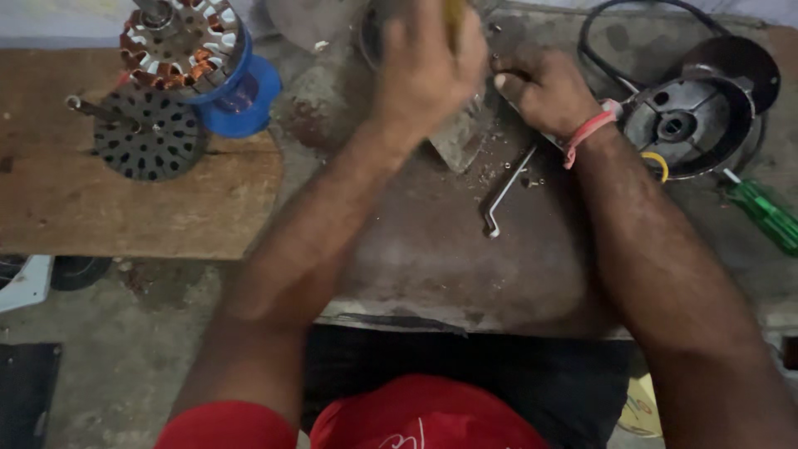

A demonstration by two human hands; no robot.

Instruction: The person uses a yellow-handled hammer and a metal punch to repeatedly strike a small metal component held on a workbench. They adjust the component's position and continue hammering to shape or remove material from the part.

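At upper centre, a blurred, yellowish tool (455,17) is gripped by the left hand (428,71); the right hand (544,87) is closed on a flat metal piece (460,141). Stiff, probably heavy, it is best held by its edges.

left hand (428,62) blurred, its grip hidden

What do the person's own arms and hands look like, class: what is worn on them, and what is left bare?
Both forearms are bare. The right hand has a pink band round its wrist. The left hand wears nothing visible. Red short sleeves show at the bottom edge. No gloves.
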